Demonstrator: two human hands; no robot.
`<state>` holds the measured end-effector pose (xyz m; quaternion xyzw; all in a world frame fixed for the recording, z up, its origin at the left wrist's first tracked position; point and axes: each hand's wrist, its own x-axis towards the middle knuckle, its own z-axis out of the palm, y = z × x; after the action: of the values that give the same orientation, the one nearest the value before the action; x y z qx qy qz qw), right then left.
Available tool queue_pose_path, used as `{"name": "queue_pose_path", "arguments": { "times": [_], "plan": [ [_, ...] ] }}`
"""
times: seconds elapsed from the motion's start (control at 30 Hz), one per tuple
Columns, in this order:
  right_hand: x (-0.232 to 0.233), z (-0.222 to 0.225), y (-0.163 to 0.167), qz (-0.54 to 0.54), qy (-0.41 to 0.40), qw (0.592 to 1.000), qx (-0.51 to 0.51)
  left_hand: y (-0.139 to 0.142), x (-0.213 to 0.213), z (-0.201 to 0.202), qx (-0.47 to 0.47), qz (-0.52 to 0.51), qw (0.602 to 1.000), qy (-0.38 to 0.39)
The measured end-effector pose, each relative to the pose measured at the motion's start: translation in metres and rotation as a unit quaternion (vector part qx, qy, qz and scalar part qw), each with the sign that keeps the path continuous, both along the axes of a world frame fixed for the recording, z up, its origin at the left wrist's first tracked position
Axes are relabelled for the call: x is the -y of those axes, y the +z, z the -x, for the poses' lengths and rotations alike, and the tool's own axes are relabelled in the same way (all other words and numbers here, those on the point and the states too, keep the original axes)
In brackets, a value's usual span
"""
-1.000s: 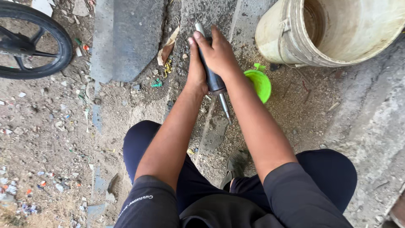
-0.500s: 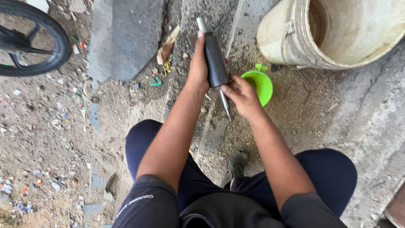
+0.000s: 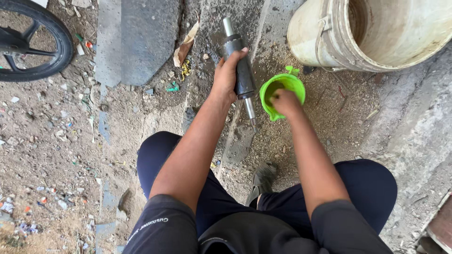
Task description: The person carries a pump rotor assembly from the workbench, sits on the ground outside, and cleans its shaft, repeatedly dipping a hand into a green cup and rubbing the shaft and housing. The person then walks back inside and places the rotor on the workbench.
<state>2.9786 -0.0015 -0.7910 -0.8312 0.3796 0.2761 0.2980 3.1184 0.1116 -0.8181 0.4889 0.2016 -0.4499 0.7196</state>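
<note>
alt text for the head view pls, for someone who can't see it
A squatting person's left hand grips a dark cylinder with metal rod ends, upright on dirt ground, while the right hand dips into a green cup. A dirty bucket lies beside it, a wheel far left.

Right hand [image 3: 284, 101] is off the dark cylindrical tool [image 3: 240, 70]; a second ago it sat cupped over the tool's top beside the left hand, half a second ago it was lower, at the thin rod end; now it dips into the small green cup [image 3: 281, 94] on the ground, fingers inside the rim; left hand [image 3: 227, 75] alone grips the tool now, wrapped round the dark body from the left side; tool's upper metal tip, covered a second ago, is bare; cup's inside, open before, is now partly hidden by the right hand.
</note>
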Motion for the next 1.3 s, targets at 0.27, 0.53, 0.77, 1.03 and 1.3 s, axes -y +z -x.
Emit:
{"name": "queue_pose_path", "arguments": {
  "times": [0.27, 0.53, 0.77, 1.03, 1.3],
  "plan": [
    [0.000, -0.012, -0.009, -0.281, -0.282, 0.912, 0.101, 0.004, 0.002, 0.003, 0.012, -0.009, 1.000, 0.020],
    [-0.023, -0.005, 0.091, -0.404, -0.256, 0.820, 0.314, 0.016, 0.001, 0.001, -0.008, 0.024, 1.000, -0.012],
    [-0.086, -0.010, 0.076, 0.114, 0.253, 0.906, 0.320, 0.023, -0.006, 0.003, -0.067, 0.134, 0.989, -0.015],
    [-0.025, -0.117, 0.043, 0.079, 0.038, 0.962, 0.259, 0.023, -0.003, 0.015, -0.073, 0.234, 0.969, -0.024],
    [-0.051, -0.077, 0.047, 0.045, -0.018, 0.958, 0.284, 0.018, -0.004, 0.004, -0.025, 0.233, 0.972, -0.002]
  ]
}}
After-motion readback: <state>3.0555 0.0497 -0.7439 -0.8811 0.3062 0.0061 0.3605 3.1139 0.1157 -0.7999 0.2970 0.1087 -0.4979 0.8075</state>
